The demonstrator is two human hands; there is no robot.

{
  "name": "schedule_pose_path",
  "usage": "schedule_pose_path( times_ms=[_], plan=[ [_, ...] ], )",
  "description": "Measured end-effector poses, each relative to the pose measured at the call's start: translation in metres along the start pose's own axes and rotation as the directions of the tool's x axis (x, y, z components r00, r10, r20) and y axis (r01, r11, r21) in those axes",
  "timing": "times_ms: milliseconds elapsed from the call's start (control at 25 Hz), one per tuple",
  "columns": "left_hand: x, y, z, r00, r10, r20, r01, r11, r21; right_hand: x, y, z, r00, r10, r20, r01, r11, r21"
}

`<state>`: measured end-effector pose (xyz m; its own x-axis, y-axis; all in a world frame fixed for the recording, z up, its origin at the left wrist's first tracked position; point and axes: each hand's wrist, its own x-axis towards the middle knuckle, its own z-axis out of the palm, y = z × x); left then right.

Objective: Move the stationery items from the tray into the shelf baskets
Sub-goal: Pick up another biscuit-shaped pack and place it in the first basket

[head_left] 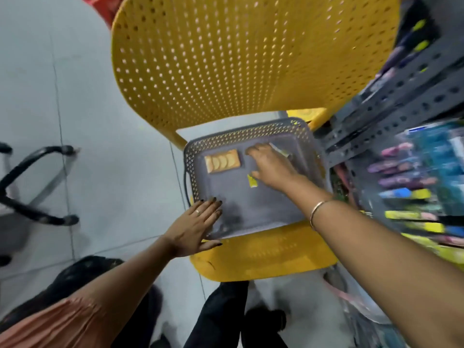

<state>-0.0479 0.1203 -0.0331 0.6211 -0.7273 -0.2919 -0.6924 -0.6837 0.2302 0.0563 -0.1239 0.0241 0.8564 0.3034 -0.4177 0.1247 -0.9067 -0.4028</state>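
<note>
A grey perforated tray (253,209) rests on the seat of a yellow chair. Inside it at the far left lies an orange packet (222,161) with round pieces. A small yellow item (252,181) lies near the middle, touching the thumb of my right hand (272,164). That hand reaches into the tray with fingers spread over the floor; a pale pen-like item (280,151) pokes out from under it. Whether it is gripped is unclear. My left hand (198,226) lies flat and open on the tray's near left corner.
The yellow chair's perforated back (238,59) rises behind the tray. A grey slotted metal shelf (401,96) stands at the right, with blurred baskets of coloured pens and markers (414,192). A black-framed chair base (32,187) sits on the tiled floor at left.
</note>
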Motion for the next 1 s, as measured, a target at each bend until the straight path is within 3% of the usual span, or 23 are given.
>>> schedule_pose_path(
  times_ms=[240, 560, 1000],
  plan=[
    [0.003, -0.010, 0.033, 0.995, 0.039, -0.089, -0.040, 0.999, -0.004, 0.046, 0.002, 0.050, 0.991, -0.088, 0.101, 0.107, 0.974, -0.200],
    [0.002, -0.012, 0.043, 0.986, 0.051, -0.157, -0.049, 0.999, 0.021, 0.062, -0.001, 0.067, 0.989, -0.145, -0.006, 0.138, 0.950, -0.280],
    [0.002, -0.011, 0.040, 0.987, 0.037, -0.159, -0.032, 0.999, 0.033, 0.043, 0.007, 0.065, 0.998, 0.040, -0.037, -0.044, 0.995, -0.095]
  ],
)
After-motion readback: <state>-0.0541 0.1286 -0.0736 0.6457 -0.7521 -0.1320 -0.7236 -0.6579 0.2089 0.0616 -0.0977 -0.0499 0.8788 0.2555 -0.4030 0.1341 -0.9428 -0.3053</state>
